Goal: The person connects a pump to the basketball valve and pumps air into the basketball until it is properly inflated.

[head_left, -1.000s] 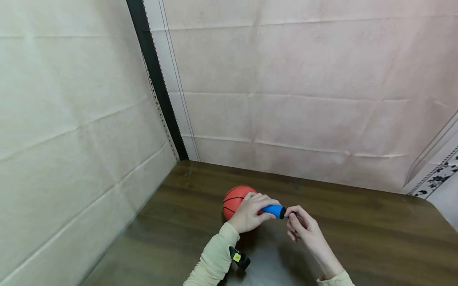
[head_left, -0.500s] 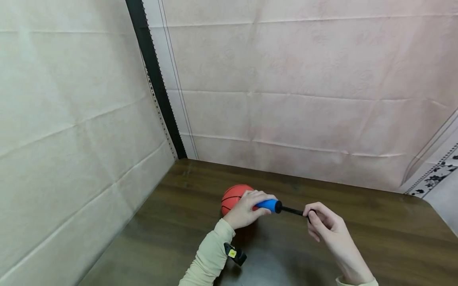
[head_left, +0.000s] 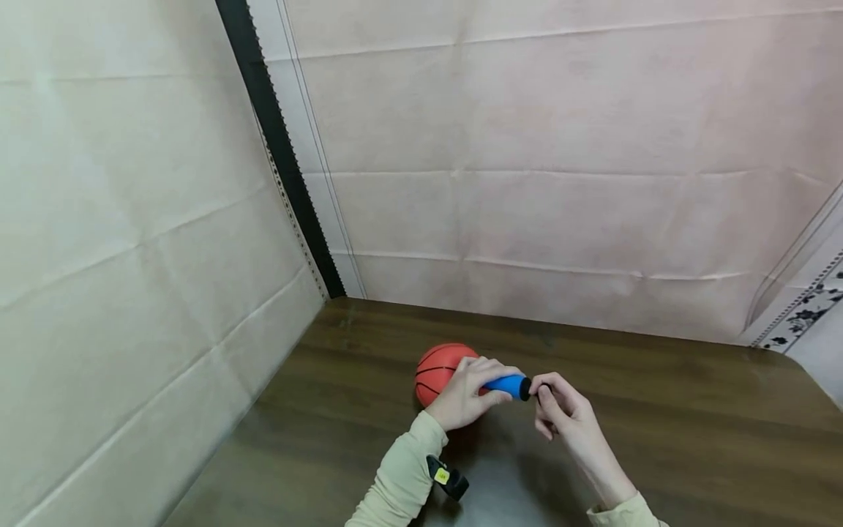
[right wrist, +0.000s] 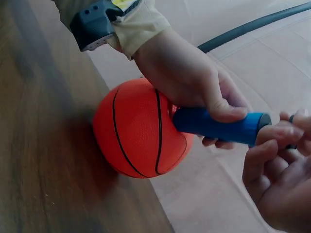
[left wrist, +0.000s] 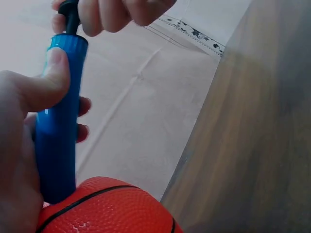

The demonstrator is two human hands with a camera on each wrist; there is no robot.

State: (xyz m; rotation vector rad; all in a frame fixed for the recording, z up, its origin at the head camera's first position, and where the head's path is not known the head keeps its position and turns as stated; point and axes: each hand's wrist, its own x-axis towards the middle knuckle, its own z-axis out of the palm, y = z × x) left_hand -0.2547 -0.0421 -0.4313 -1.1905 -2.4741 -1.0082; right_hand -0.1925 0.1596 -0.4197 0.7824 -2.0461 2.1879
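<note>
A blue hand pump (head_left: pixel 506 386) with a black end cap points to the right, its far end against a red-orange basketball (head_left: pixel 435 375) with black lines. My left hand (head_left: pixel 464 395) grips the pump's barrel, thumb along the near side in the left wrist view. The black pump handle (left wrist: pixel 69 8) sits close to the barrel's end, with only a short bit of rod showing. My right hand (head_left: pixel 566 413) pinches that handle, fingers curled round it. In the right wrist view the ball rests on the table beside the left hand; where pump and ball meet is hidden.
The brown wooden table (head_left: pixel 296 439) runs back to a pale cloth wall (head_left: pixel 560 146), with another cloth wall (head_left: pixel 132 256) along the left. A black camera (head_left: pixel 449 477) is strapped to the left wrist.
My right hand drew the pump handle out to the right, showing the long black rod, then pushed it back in toward the barrel. The left hand keeps its grip beside the ball.
</note>
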